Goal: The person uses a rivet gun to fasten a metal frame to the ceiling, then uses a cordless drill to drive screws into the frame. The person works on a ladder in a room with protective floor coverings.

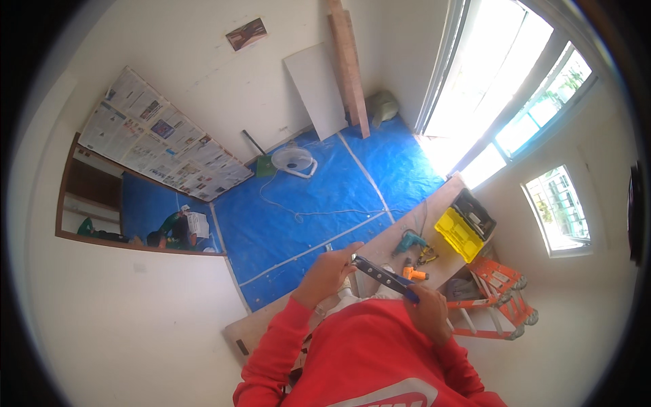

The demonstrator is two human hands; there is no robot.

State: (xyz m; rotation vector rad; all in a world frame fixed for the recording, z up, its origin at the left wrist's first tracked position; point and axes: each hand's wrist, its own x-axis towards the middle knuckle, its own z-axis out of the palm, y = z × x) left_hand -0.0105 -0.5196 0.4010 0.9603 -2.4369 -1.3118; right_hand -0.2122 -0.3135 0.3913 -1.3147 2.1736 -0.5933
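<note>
Tool [380, 273], dark-bodied, before your torso: your right hand [428, 313] wraps its blue end; your left hand [330, 273] pinches its tip. Teal drill [409, 242] and open toolbox [461, 234] crowd the tabletop [439, 201]; orange ladder [498, 283] near your right.

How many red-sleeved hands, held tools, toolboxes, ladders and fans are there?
Hands, left hand and right hand: 2
Held dark tool: 1
Yellow-and-black toolbox: 1
Orange ladder: 1
White fan: 1
Total: 6

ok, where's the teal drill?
Head view, right of centre: the teal drill lies on the wooden surface, left of the yellow-black toolbox, just above the orange tool in frame.
</note>
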